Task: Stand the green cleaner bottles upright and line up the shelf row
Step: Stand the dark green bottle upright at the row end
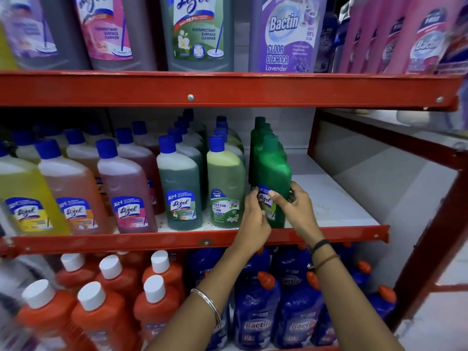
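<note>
You are holding the front dark green plastic cleaner bottle with the green cap (272, 171) in both hands. It is standing on the white middle shelf with the red metal front edge (329, 234), right at that front edge, at the head of a row of the same green bottles going toward the back.

Your left hand (253, 219) is pressing the bottle's left side near the blue label. Your right hand (295, 207) is wrapping the right side, thumb on the label and fingers behind. So each grip is closed on the bottle, one from each side. That way it cannot tip while you are turning or sliding it.

The bottle looks upright now, maybe leaning a little. I think you are squaring it with the pale green clear bottle with the blue cap (225, 183) just beside it, so the fronts match along the edge. The right end of the shelf is bare.
</note>
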